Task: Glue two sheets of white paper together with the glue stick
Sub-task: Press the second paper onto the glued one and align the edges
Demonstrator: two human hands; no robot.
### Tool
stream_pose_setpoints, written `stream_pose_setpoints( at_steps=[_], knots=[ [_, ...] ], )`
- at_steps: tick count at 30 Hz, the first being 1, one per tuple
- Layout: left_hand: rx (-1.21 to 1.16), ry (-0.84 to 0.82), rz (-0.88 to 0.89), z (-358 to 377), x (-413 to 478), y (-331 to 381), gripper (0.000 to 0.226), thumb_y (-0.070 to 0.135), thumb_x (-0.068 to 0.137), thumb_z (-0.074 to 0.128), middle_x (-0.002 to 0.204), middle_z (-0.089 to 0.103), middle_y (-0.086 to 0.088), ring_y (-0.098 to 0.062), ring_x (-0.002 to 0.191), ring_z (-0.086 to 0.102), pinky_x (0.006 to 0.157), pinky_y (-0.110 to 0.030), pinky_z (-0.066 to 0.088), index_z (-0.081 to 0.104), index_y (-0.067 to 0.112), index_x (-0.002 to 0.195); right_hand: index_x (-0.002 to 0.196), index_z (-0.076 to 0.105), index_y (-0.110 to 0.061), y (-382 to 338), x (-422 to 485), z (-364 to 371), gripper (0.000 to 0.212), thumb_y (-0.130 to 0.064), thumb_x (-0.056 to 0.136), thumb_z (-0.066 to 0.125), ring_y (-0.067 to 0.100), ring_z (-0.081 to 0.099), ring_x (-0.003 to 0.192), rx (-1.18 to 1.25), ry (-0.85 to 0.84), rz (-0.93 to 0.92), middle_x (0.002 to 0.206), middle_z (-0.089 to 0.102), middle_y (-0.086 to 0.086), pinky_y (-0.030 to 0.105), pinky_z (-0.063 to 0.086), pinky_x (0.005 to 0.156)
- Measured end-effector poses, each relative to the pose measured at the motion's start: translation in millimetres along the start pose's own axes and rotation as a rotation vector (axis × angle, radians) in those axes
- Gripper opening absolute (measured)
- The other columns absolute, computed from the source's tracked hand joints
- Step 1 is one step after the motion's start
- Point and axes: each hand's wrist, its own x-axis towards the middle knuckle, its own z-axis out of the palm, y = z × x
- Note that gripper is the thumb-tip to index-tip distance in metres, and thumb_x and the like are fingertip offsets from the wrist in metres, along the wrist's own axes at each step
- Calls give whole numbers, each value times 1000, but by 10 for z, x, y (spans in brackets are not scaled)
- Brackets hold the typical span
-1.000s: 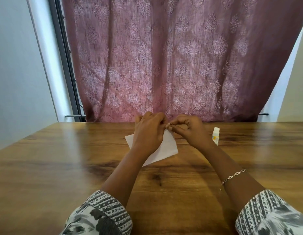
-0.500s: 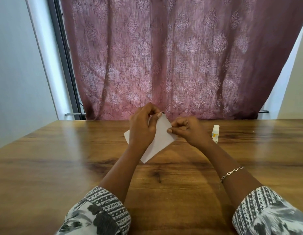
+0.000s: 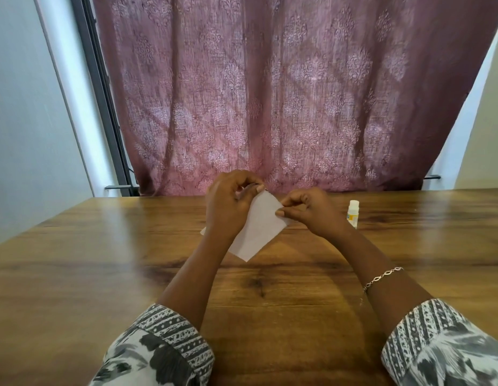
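A small sheet of white paper (image 3: 259, 229) is held tilted above the wooden table (image 3: 103, 260), near its far middle. My left hand (image 3: 228, 207) pinches the paper's upper corner between thumb and fingers. My right hand (image 3: 309, 210) pinches its right edge. A sliver of white paper (image 3: 203, 231) shows on the table behind my left wrist; I cannot tell whether it is a second sheet. The white glue stick (image 3: 353, 213) stands upright and capped on the table, just right of my right hand, apart from it.
A maroon patterned curtain (image 3: 270, 93) hangs right behind the table's far edge. A dark window frame (image 3: 103, 107) and a pale wall are at the left. Patterned sleeves cover both forearms near the bottom of the view.
The paper has been lifted off the table and tilted up. My left hand rose with its upper corner, and my right hand shifted onto the right edge. The glue stick stayed put.
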Motion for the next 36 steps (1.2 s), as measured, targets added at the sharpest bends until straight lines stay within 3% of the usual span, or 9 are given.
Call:
stream_pose_setpoints(
  at_steps=[3, 9, 13, 16, 19, 26, 29, 33, 36],
  knots=[
    [-109, 36, -61, -41, 39, -29, 5, 22, 73, 60, 69, 59, 19, 4, 65, 51, 64, -13, 36, 65, 19, 73, 82, 69, 0, 26, 14, -29, 10, -6, 74, 69, -4, 55, 60, 36, 27, 22, 70, 63, -2, 19, 46, 65],
    [-255, 98, -164, -67, 40, -36, 8, 8, 77, 67, 69, 63, 14, -8, 70, 52, 62, -8, 37, 66, 15, 74, 85, 69, 0, 9, 11, -86, 12, -6, 75, 68, -10, 56, 57, 75, 86, 74, 79, 66, 6, 5, 43, 59],
    [-332, 81, -255, -114, 66, -96, 14, 8, 75, 69, 64, 65, 14, -10, 68, 52, 65, -19, 41, 68, 21, 69, 73, 63, -10, -28, 10, -98, 5, -10, 78, 66, -1, 54, 48, 93, 178, 100, 65, 59, -1, 12, 43, 50],
    [-379, -7, -324, -186, 68, -105, 14, 6, 76, 68, 52, 64, 16, 1, 49, 51, 48, -16, 38, 68, 19, 70, 70, 52, -15, -58, -2, -95, 19, -3, 82, 59, 4, 58, 39, 310, 210, 174, 66, 56, 4, 16, 45, 36],
    [-412, -112, -332, -251, 62, -106, 15, 2, 76, 66, 47, 64, 10, -1, 42, 56, 37, -12, 35, 66, 15, 70, 71, 54, -10, -67, -2, -95, 18, 4, 80, 60, 3, 65, 53, 427, 222, 151, 69, 59, 7, 18, 54, 49],
    [-318, -428, -409, -371, -141, -356, 27, -5, 70, 69, 67, 73, 13, -2, 60, 60, 51, -17, 49, 73, 20, 62, 76, 67, -4, 190, -245, -19, 12, 5, 69, 70, -10, 62, 78, 135, -13, 145, 89, 69, 4, 12, 49, 78],
    [-210, -592, -377, -363, -247, -428, 23, -3, 66, 74, 68, 72, 7, -7, 65, 62, 60, -19, 49, 73, 19, 61, 71, 65, -20, 240, -375, 34, 25, 4, 69, 70, -9, 61, 84, 23, -171, 129, 89, 66, -6, 6, 45, 78],
    [0, -734, -351, -297, -345, -454, 11, 2, 65, 76, 83, 73, -11, -16, 79, 66, 81, -29, 51, 73, 12, 68, 67, 56, -41, 277, -452, 94, 34, -10, 71, 71, 8, 61, 93, -249, -299, 92, 98, 70, -4, 26, 48, 83],
    [114, -861, -359, -270, -364, -451, 9, 8, 69, 75, 91, 73, -11, -21, 87, 66, 87, -35, 51, 74, 7, 78, 84, 69, -25, 242, -478, 146, 16, -12, 75, 68, 11, 61, 95, -337, -342, 88, 105, 70, -3, 29, 48, 85]
  ],
)
